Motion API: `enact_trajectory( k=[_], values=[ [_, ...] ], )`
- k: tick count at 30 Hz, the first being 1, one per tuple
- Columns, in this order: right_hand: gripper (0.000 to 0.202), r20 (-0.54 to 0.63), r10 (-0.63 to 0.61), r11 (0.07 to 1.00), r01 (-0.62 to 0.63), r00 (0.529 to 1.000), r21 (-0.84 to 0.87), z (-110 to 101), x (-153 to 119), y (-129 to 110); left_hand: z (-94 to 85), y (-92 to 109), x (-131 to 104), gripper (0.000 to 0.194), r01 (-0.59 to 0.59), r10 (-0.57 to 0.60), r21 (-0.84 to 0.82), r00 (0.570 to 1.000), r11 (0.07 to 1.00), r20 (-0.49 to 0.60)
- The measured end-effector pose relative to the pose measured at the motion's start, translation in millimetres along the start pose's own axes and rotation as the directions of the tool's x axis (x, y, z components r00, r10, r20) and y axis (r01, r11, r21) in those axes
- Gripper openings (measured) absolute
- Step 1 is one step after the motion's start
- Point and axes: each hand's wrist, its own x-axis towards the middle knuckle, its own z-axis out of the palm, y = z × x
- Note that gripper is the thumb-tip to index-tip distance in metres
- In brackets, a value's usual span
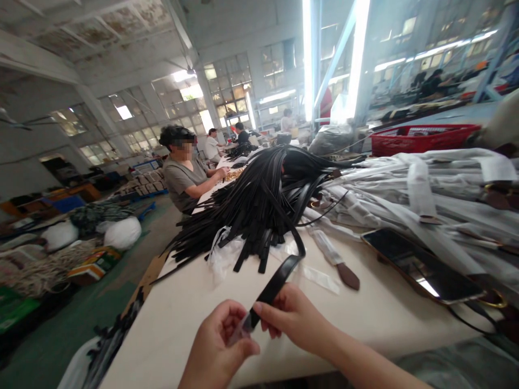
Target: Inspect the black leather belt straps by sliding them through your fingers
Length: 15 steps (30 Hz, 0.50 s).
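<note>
A black strap runs from the heap of black straps down to my hands, its near end at the clear plastic sleeve. My right hand pinches the strap close to that end. Fingers curled, my left hand grips the clear plastic sleeve around the strap's tip. Both hands are above the front of the pale table. Just beyond them, a wrapped strap with a brown pointed tip lies on the table.
White-wrapped straps pile up at the right, with a phone in front and a red basket behind. A person works at the table's left side. Bundled black straps stand beside the table's left edge.
</note>
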Motion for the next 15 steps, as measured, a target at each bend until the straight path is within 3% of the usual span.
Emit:
enact_trajectory(
  k=[3,6,11,13,15],
  values=[
    [0.057,-0.033,-0.010,1.000,0.010,0.999,0.013,0,1,3,-3.8,1,-3,0.012,-0.064,0.069,0.150,0.997,0.987,-0.032],
    [0.049,-0.035,-0.059,0.998,0.059,0.998,-0.007,3,1,1,-12.7,-2,0,0.028,-0.121,0.121,0.278,0.992,0.953,0.016],
    [0.030,0.051,-0.269,0.962,0.271,0.962,-0.019,14,-4,0,-27.3,-11,12,0.027,-0.082,0.069,0.072,0.984,0.994,0.165],
    [0.032,0.065,-0.264,0.964,0.262,0.962,0.039,17,-3,3,-30.0,-13,14,0.030,-0.036,0.020,0.076,0.978,0.996,0.206],
    [0.043,0.030,-0.172,0.981,0.168,0.985,0.101,15,0,5,-30.7,-14,12,0.039,-0.035,0.008,0.138,0.981,0.990,0.195]
  ],
)
